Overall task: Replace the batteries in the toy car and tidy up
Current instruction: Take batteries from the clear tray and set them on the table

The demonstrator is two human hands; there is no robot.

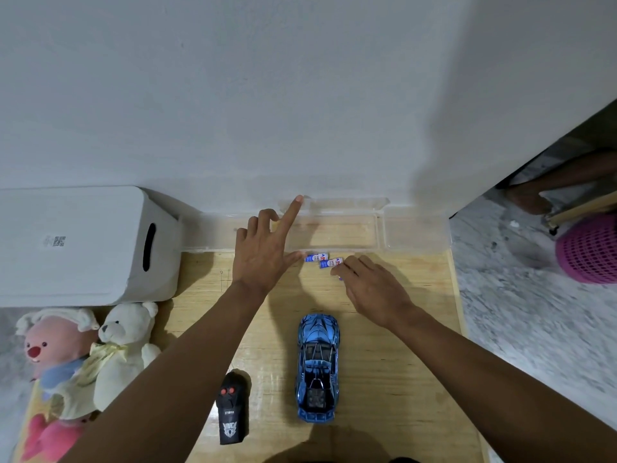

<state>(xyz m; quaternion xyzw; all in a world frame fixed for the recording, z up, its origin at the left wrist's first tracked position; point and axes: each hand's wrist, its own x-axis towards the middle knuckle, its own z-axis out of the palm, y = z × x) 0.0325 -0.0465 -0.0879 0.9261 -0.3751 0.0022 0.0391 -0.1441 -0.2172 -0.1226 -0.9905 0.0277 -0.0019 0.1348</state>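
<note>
Wooden table: toy car sits centre, near edge; left hand, fingers splayed wide, rests beyond it by the clear tray; right hand fingertips touch two batteries just before that tray.

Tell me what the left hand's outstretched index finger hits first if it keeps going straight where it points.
Probably the far rim of the clear plastic tray or the wall just behind it; the left hand fingertip looks almost there, though depth is unclear.

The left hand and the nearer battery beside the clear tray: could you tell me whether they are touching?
Touching. In the head view the left hand's thumb tip meets the end of the battery lying in front of the clear tray, with no visible gap.
</note>
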